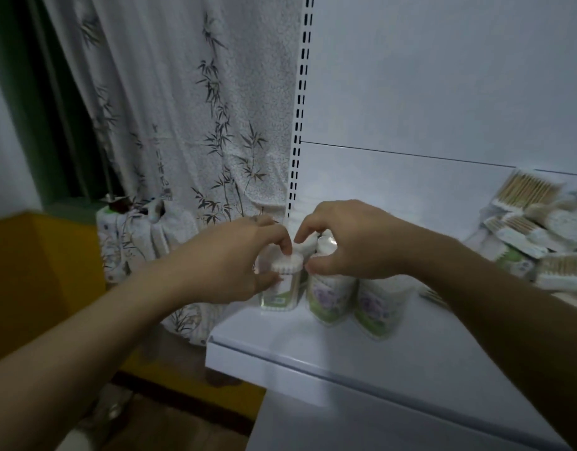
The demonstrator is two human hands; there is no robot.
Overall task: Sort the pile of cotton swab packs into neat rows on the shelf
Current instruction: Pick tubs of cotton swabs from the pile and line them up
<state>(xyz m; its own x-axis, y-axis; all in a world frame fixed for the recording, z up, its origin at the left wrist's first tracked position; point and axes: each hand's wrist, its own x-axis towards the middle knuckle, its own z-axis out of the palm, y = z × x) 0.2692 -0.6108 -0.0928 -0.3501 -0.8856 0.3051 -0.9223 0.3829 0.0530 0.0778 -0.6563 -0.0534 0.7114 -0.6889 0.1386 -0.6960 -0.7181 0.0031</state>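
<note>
Barely begun, I'd judge: only three cotton swab packs stand upright in a row at the left end of the white metal shelf. My left hand curls round the leftmost clear pack topped with white swab tips, while my right hand pinches the top of the purple-flowered, green-based pack just beside it. A third flowered pack stands to its right. Well apart, the jumbled pile of flat wooden-stick swab packs lies unsorted, so most work is left.
</note>
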